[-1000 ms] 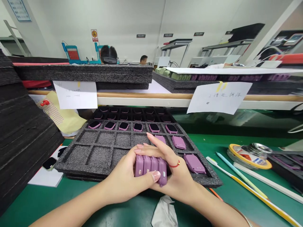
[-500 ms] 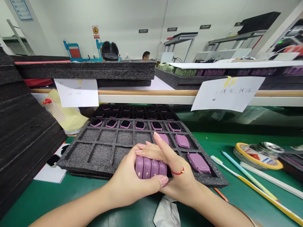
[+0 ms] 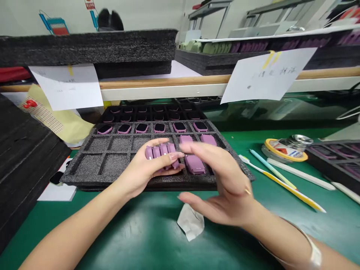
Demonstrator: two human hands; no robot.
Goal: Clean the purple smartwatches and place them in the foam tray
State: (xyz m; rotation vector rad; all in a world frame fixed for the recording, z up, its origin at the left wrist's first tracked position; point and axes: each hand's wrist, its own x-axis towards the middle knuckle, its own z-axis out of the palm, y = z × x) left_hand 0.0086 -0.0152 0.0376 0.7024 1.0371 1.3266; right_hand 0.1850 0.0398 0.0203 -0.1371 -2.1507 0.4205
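My left hand (image 3: 146, 168) is closed around a stack of several purple watch cases (image 3: 161, 152), held edge-up over the black foam tray (image 3: 112, 161). My right hand (image 3: 222, 176) hovers just right of the stack with fingers spread and nothing in it, blurred by motion. The tray's back row holds several purple cases face-up with dark screens (image 3: 142, 128). More purple cases lie face-down in the tray's right pockets (image 3: 194, 164). The left pockets are bare foam.
A crumpled white wipe (image 3: 191, 221) lies on the green mat in front of the tray. To the right are long sticks (image 3: 281, 180) and a tape roll (image 3: 284, 148). Black foam trays are stacked at left (image 3: 25, 157). A shelf with paper labels (image 3: 267, 75) runs above.
My right hand has let go of the stack and pulled back to the right, opening. My left hand moved the stack forward over the tray. The view tilted down.
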